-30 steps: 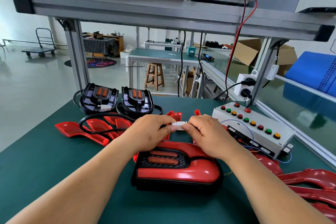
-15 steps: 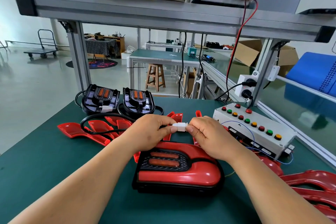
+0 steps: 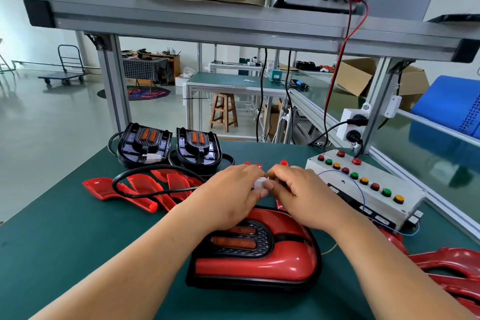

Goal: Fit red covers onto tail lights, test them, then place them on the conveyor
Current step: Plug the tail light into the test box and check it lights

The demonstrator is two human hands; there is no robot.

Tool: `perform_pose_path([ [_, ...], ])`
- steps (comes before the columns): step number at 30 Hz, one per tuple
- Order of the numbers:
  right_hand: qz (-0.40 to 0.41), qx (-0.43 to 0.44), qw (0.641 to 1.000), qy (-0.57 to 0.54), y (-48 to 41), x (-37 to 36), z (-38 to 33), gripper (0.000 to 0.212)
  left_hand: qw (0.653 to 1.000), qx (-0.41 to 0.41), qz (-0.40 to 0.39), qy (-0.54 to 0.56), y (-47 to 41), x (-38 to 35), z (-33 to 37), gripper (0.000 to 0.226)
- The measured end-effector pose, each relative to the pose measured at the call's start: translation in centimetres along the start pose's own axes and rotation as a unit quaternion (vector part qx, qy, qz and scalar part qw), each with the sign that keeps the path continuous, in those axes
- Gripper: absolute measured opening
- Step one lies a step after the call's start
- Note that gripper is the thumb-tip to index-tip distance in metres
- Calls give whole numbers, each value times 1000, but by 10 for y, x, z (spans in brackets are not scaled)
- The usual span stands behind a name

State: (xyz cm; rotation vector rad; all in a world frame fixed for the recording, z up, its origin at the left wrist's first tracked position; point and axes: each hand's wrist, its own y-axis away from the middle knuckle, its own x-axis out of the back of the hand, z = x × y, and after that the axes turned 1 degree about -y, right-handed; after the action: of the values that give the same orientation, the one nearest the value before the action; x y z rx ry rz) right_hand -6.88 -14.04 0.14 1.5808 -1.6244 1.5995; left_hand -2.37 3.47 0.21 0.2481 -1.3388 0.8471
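WORKBENCH, TEST STAGE: Over a green bench point(image 3: 52, 254), two hands meet just above a tail light point(image 3: 255, 249) that already wears its red cover point(image 3: 246, 267). The left hand point(image 3: 228, 195) pinches a small white plug point(image 3: 259, 184) between thumb and curled fingers. The right hand point(image 3: 304, 195), fingers also curled, closes on the plug's other end, and the two hands touch. We cannot see what else the right hand holds.

A black cable point(image 3: 145, 189) loops out to the left of the left hand and runs in under its palm, so we take the plug to be the light's own lead. A grey button box point(image 3: 368, 189) sits just right of the right hand. We judge that the hands are joining the light to it for the test. The light lies below the wrists, lamps up, where the worker can watch them; we make out no glow.

Beyond the left hand lie loose covers point(image 3: 117, 189), a bare light point(image 3: 144, 144) and its twin point(image 3: 198, 149), apparently stock waiting its turn. What we take for the conveyor point(image 3: 428, 163) runs further right of the button box, and the covered light is not yet on it.
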Motion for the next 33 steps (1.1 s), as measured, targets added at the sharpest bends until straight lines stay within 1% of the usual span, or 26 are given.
perform_pose_path([
  [4, 4, -1, 1000, -29, 1, 3, 0, 20, 1000, -10, 9, -11, 3, 1, 2, 27],
  [11, 11, -17, 998, -61, 0, 0, 2, 18, 999, -12, 11, -32, 5, 3, 1, 28],
  [13, 9, -18, 998, -67, 0, 1, 2, 17, 999, 0, 11, -52, 5, 4, -1, 35],
  [16, 31, -28, 995, -85, 0, 3, 1, 20, 997, 23, 31, -74, 4, 7, -6, 55],
  [17, 35, -35, 995, -85, 1, 4, 2, 23, 997, 27, 37, -68, 4, 8, -7, 55],
  [19, 32, -50, 996, -68, 2, 6, 4, 24, 997, 35, 37, -50, 4, 7, -9, 49],
  [22, 29, -74, 997, -7, 4, 6, 9, 25, 998, 39, 42, -4, 5, 8, -11, 39],
  [24, 17, -110, 993, 50, 3, 4, 14, 28, 997, 35, 60, 29, 5, 10, -12, 34],
  [26, 8, -136, 985, 105, 3, 1, 17, 36, 995, 22, 87, 38, 5, 13, -11, 31],
  [28, 13, -133, 982, 130, 3, -1, 17, 42, 991, 12, 126, 38, 3, 17, -11, 28],
  [30, 23, -101, 988, 111, 1, 1, 10, 41, 985, 21, 166, 46, 3, 23, -12, 25],
  [31, 18, -75, 993, 87, 0, 2, 5, 35, 981, 33, 182, 54, 3, 25, -14, 25],
  [32, -4, -55, 997, 58, 1, 3, 0, 32, 978, 45, 194, 67, 4, 27, -16, 25],
  [33, -43, -49, 997, 34, 1, 4, -6, 39, 974, 56, 205, 82, 4, 30, -19, 26],
])
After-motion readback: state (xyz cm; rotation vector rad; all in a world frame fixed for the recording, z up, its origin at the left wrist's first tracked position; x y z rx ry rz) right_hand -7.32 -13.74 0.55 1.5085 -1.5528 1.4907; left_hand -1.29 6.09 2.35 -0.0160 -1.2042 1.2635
